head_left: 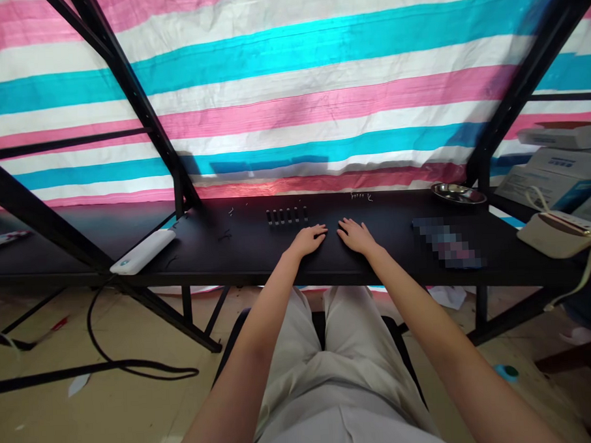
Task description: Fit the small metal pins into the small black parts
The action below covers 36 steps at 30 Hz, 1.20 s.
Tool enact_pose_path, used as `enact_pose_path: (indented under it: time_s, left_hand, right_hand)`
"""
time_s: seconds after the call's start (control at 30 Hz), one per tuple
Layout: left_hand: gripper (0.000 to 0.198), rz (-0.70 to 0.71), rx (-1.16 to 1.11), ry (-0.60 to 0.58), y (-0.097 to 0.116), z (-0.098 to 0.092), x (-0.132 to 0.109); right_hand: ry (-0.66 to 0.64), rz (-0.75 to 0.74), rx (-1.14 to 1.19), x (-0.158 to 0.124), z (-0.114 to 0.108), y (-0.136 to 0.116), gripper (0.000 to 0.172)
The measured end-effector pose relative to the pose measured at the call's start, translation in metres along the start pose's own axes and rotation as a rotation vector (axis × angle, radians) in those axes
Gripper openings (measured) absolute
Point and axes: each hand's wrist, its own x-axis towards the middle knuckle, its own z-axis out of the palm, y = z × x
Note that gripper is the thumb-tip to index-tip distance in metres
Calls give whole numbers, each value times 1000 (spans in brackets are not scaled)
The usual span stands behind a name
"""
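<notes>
My left hand (pixel 310 241) lies flat on the black table (pixel 248 253), fingers stretched out and pointing right. Facing it across a small gap, my right hand (pixel 355 236) also rests flat with its fingers spread. Neither one holds anything. Just beyond my left hand stands a row of several small dark pieces with pale lower ends (pixel 289 216). Farther back, past my right hand, are several tiny whitish bits (pixel 359 195), too small to name. Some thin black pieces (pixel 224 236) lie to the left of the row.
A white power strip or similar long device (pixel 144 251) lies at left. On the right are a shiny metal dish (pixel 458 193), a blurred-out flat item (pixel 447 243) and a beige bag (pixel 553 234). Boxes (pixel 543 175) are stacked beyond. Black frame posts (pixel 146 110) rise on both sides.
</notes>
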Motion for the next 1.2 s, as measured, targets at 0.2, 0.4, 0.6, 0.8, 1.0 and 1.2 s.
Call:
enact_pose_path:
  time_s: [0.2,0.4,0.6,0.8,1.0,1.2]
  left_hand:
    - [27,-12,-85,48,2,-1,-1]
    - [27,-4,-76,49,1,-1,0]
    - [27,2,-83,58,-1,1,1]
    - [19,6,-94,189,-1,0,-1]
    - [27,-160,-105,714,9,-10,-7]
    - [25,-257,-322,937,8,-16,-5]
  right_hand:
    - [8,-2,-6,0,0,-1,48]
    - [20,1,-2,-1,0,-1,47]
    - [20,2,9,-2,-1,-3,46]
    - [50,-3,25,-2,-1,-3,44]
    - [119,-144,86,6,5,-1,35]
    - [99,-240,223,20,9,-9,33]
